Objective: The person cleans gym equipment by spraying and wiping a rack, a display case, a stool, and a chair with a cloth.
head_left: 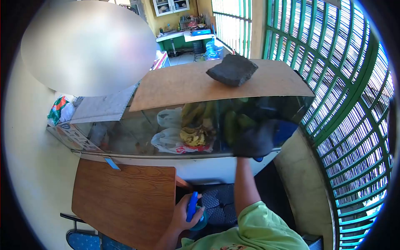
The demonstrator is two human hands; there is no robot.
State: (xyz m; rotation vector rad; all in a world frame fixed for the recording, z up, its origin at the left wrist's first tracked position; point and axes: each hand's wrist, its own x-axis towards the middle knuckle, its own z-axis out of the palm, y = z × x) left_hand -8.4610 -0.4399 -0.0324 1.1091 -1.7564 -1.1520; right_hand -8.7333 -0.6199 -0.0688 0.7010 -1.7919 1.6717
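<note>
My left hand [181, 214] is wrapped round a spray bottle [192, 207] with a blue trigger head and a teal body, low beside the wooden table. My right arm reaches forward to the glass front of a display case [141, 129]. A dark cloth [255, 141], smeared by motion, covers my right hand [242, 160] and lies against the right part of the glass. The fingers under the cloth are hidden. Behind the glass are bananas [195, 135], white plastic bags [168, 139] and dim green shapes.
A dark stone-like slab [233, 70] rests on the brown board [175, 85] topping the case. The wooden table [125, 196] stands at left, a blue chair [83, 240] beside it. Green window bars [333, 71] line the right. A person [87, 48], blurred out, is behind the case.
</note>
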